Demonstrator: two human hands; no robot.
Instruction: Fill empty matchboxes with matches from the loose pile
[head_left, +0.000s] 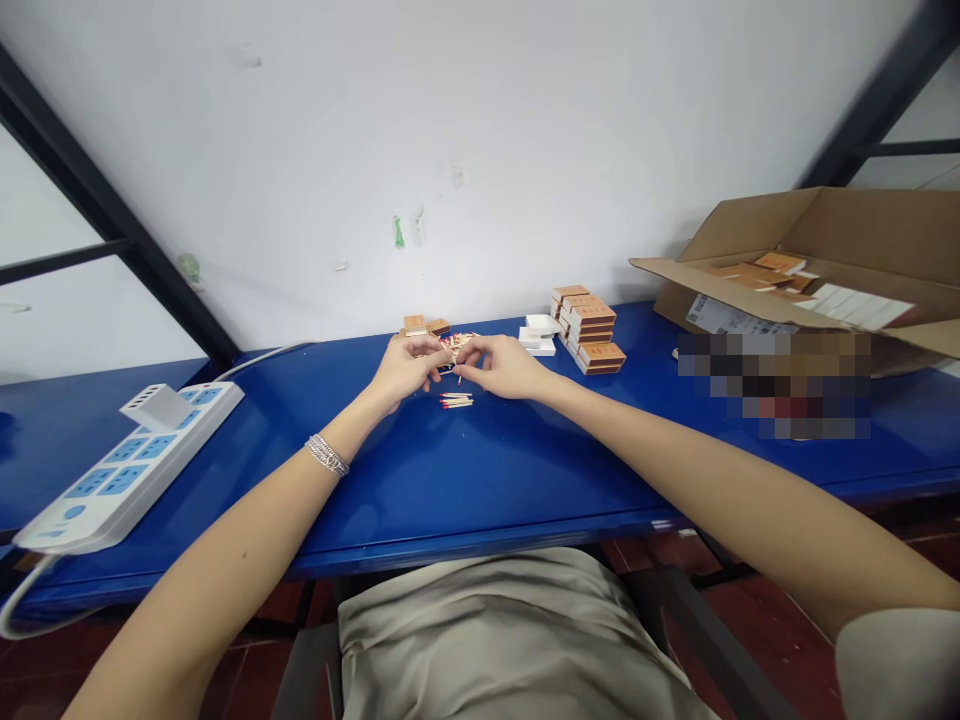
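Observation:
My left hand (411,368) and my right hand (501,366) meet over the blue table, fingertips nearly touching. Both are closed in a pinch on matchsticks, small and partly covered by the fingers. Just behind the fingertips lies a loose pile of matchsticks (463,340) with red heads, partly hidden by my hands. Closer to me, a small row of matchsticks (457,401) lies flat, red heads to the left. White matchbox trays (537,338) sit to the right of my right hand. Behind my left hand are a few orange-brown matchboxes (414,324) near the wall.
Stacked matchboxes (591,322) stand right of the trays. An opened cardboard carton (847,225) at far right holds more boxes; a blurred patch covers the area before it. A white power strip (139,465) with a plugged-in adapter (156,408) lies at left on the blue table (480,480).

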